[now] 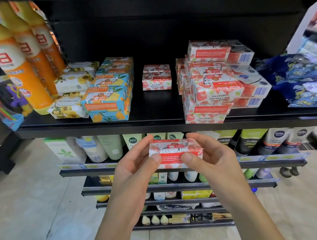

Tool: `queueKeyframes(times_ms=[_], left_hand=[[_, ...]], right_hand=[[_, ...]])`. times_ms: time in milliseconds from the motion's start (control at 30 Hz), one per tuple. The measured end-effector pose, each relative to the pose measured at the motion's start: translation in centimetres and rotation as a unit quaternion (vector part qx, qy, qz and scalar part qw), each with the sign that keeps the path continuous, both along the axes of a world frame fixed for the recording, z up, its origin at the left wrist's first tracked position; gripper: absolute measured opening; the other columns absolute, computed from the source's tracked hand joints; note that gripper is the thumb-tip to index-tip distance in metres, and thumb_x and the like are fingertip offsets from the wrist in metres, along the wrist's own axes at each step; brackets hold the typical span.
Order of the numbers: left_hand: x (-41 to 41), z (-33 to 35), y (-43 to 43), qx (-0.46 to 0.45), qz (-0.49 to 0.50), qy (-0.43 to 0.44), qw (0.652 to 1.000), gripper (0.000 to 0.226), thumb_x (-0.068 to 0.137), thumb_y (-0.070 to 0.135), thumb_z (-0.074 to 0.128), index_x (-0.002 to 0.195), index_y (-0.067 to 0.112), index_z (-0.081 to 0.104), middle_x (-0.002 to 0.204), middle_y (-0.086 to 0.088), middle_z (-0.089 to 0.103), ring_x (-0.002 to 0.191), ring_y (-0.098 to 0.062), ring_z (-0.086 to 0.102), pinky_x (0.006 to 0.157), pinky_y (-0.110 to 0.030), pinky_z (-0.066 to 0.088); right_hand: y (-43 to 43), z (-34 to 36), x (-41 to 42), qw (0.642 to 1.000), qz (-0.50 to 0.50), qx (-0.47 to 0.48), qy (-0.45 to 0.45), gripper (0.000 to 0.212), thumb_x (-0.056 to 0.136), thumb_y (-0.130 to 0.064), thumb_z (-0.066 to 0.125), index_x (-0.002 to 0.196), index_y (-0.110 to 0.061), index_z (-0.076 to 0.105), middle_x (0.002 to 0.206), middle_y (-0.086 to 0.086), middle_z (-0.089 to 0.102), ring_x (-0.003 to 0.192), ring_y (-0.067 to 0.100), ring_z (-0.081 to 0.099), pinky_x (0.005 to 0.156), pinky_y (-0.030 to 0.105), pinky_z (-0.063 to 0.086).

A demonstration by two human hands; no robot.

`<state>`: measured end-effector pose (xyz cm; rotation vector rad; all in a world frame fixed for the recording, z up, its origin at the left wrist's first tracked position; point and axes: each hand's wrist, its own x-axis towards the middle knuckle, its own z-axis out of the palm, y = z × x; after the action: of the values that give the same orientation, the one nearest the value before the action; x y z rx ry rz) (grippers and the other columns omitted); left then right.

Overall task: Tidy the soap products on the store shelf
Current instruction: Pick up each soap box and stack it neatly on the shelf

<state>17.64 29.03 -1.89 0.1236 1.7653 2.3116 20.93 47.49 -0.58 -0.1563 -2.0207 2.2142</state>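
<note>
A red-and-white pomegranate soap box (174, 153) is held in front of the lower shelves, below the top shelf's front edge. My left hand (135, 164) grips its left end and my right hand (213, 157) grips its right end, thumbs on the near face. On the black shelf (160, 110) above, two matching boxes (156, 77) sit stacked in the middle. A jumbled pile of the same red soap boxes (208, 84) stands to the right. Blue-and-yellow soap boxes (110, 89) are stacked on the left.
Yellow-flower soap packs (71, 89) and tall orange bottles (18, 61) stand at the shelf's left. Red-and-blue barcode boxes (249, 84) and dark blue packs (302, 79) lie at the right. Lower shelves hold tubes and bottles (102, 150). Tiled floor lies below.
</note>
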Motion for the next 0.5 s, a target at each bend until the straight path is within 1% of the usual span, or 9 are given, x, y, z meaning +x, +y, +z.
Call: queueKeyframes(times_ms=[67, 133, 167, 200, 300, 333, 400, 433, 500], left_hand=[[0.05, 0.15, -0.12, 0.002, -0.006, 0.009, 1.000, 0.061, 0.084, 0.021, 0.077, 0.142, 0.021, 0.057, 0.130, 0.001, 0.071, 0.125, -0.016, 0.064, 0.107, -0.038, 0.047], [0.10, 0.35, -0.26, 0.003, -0.011, 0.013, 1.000, 0.060, 0.082, 0.022, 0.070, 0.141, 0.022, 0.058, 0.130, 0.004, 0.071, 0.126, -0.014, 0.063, 0.108, -0.038, 0.046], [0.09, 0.43, -0.31, 0.004, -0.010, 0.012, 1.000, 0.060, 0.081, 0.023, 0.070, 0.140, 0.023, 0.058, 0.131, 0.004, 0.071, 0.127, -0.014, 0.063, 0.109, -0.039, 0.046], [0.05, 0.44, -0.36, 0.005, -0.008, 0.009, 1.000, 0.061, 0.080, 0.026, 0.071, 0.140, 0.024, 0.059, 0.131, 0.003, 0.071, 0.127, -0.015, 0.063, 0.109, -0.040, 0.046], [-0.06, 0.33, -0.50, 0.023, 0.002, -0.012, 1.000, 0.065, 0.076, 0.033, 0.084, 0.137, 0.023, 0.063, 0.128, -0.002, 0.072, 0.122, -0.019, 0.066, 0.109, -0.045, 0.047], [-0.06, 0.30, -0.52, 0.028, 0.003, -0.019, 0.999, 0.065, 0.076, 0.038, 0.085, 0.135, 0.021, 0.065, 0.126, -0.004, 0.073, 0.121, -0.021, 0.067, 0.108, -0.046, 0.047], [-0.03, 0.25, -0.54, 0.037, -0.004, -0.029, 0.999, 0.061, 0.078, 0.043, 0.077, 0.132, 0.016, 0.067, 0.123, -0.008, 0.074, 0.118, -0.024, 0.069, 0.106, -0.047, 0.049], [-0.03, 0.22, -0.52, 0.039, -0.008, -0.032, 0.999, 0.059, 0.080, 0.042, 0.071, 0.131, 0.013, 0.067, 0.122, -0.010, 0.074, 0.117, -0.025, 0.069, 0.105, -0.048, 0.049], [-0.11, 0.16, -0.57, 0.043, -0.016, -0.039, 0.998, 0.059, 0.082, 0.042, 0.069, 0.130, 0.009, 0.066, 0.122, -0.012, 0.073, 0.116, -0.028, 0.069, 0.104, -0.048, 0.051]], right_hand=[[-0.04, -0.07, 0.20, 1.000, -0.005, -0.003, 0.016, 0.056, 0.072, -0.024, 0.086, 0.124, -0.020, 0.066, 0.113, 0.001, 0.077, 0.107, 0.018, 0.073, 0.089, 0.028, 0.058], [-0.06, -0.17, 0.33, 0.999, -0.011, 0.005, 0.032, 0.058, 0.073, -0.017, 0.084, 0.128, -0.019, 0.064, 0.115, 0.001, 0.076, 0.110, 0.018, 0.071, 0.091, 0.030, 0.058], [-0.03, -0.26, 0.40, 0.999, -0.013, 0.009, 0.040, 0.060, 0.072, -0.015, 0.084, 0.129, -0.019, 0.064, 0.116, 0.002, 0.076, 0.112, 0.018, 0.070, 0.092, 0.031, 0.059], [-0.02, -0.34, 0.45, 0.999, -0.015, 0.010, 0.048, 0.062, 0.071, -0.014, 0.084, 0.129, -0.019, 0.063, 0.116, 0.003, 0.075, 0.114, 0.019, 0.069, 0.093, 0.032, 0.059], [0.14, -0.55, 0.72, 0.997, -0.013, 0.023, 0.075, 0.065, 0.071, -0.010, 0.086, 0.130, -0.019, 0.062, 0.120, 0.004, 0.074, 0.120, 0.022, 0.066, 0.096, 0.040, 0.058], [0.16, -0.58, 0.81, 0.996, -0.012, 0.027, 0.083, 0.066, 0.070, -0.008, 0.085, 0.130, -0.019, 0.061, 0.121, 0.004, 0.073, 0.121, 0.022, 0.065, 0.097, 0.042, 0.058], [0.23, -0.66, 0.92, 0.995, -0.011, 0.030, 0.098, 0.066, 0.071, -0.005, 0.084, 0.132, -0.018, 0.059, 0.122, 0.005, 0.072, 0.123, 0.024, 0.063, 0.098, 0.045, 0.057], [0.24, -0.72, 0.93, 0.994, -0.008, 0.028, 0.106, 0.067, 0.072, -0.003, 0.083, 0.132, -0.016, 0.058, 0.122, 0.007, 0.071, 0.124, 0.025, 0.063, 0.098, 0.045, 0.057], [0.26, -0.88, 0.92, 0.993, 0.002, 0.022, 0.119, 0.067, 0.073, 0.002, 0.081, 0.134, -0.012, 0.056, 0.123, 0.010, 0.069, 0.124, 0.029, 0.062, 0.097, 0.043, 0.058]])
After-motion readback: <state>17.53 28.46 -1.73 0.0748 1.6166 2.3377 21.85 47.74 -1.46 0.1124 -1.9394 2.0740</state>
